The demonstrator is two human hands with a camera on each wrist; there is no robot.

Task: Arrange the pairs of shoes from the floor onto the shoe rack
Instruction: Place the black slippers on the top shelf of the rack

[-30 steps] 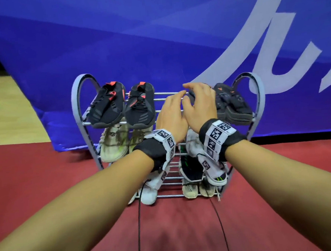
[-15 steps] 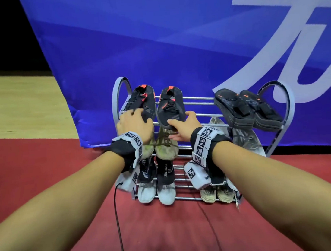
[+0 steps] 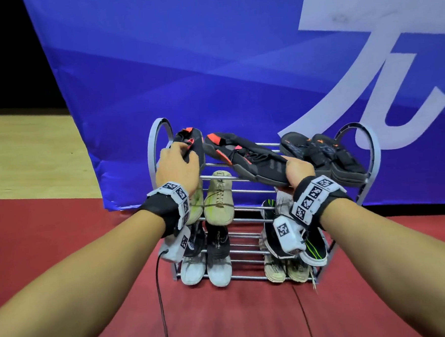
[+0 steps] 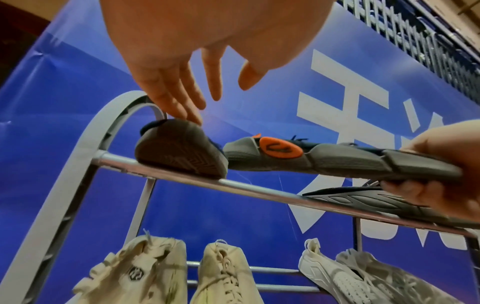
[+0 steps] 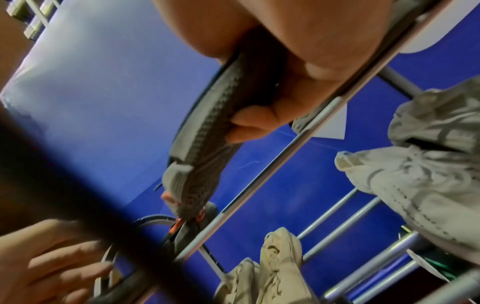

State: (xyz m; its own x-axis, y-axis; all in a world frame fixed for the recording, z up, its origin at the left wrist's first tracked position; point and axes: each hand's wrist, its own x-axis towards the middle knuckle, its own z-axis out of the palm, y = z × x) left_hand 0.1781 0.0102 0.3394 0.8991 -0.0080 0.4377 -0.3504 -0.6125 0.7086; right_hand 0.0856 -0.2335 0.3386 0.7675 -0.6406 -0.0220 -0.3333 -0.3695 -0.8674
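A grey metal shoe rack (image 3: 159,136) stands against a blue banner. On its top shelf at the left sits one black shoe with orange trim (image 3: 196,147). My left hand (image 3: 176,169) reaches over that shoe, and in the left wrist view its straight fingertips (image 4: 193,117) touch the shoe's heel top (image 4: 179,150). My right hand (image 3: 299,171) grips the toe end of the matching black-orange shoe (image 3: 250,161). It holds that shoe slanted across the top shelf, heel to the left. In the right wrist view the fingers (image 5: 249,121) curl under its sole (image 5: 207,148).
A pair of black sandals (image 3: 328,158) lies on the top shelf at the right. Beige sneakers (image 3: 218,197) fill the middle shelf and white-and-black shoes (image 3: 217,260) the bottom. Red floor (image 3: 226,320) lies in front, and the blue banner (image 3: 209,64) is close behind the rack.
My right hand has lifted the right black-orange shoe and swung it sideways across the shelf. My left hand has moved from the toe up to the heel of the left shoe.
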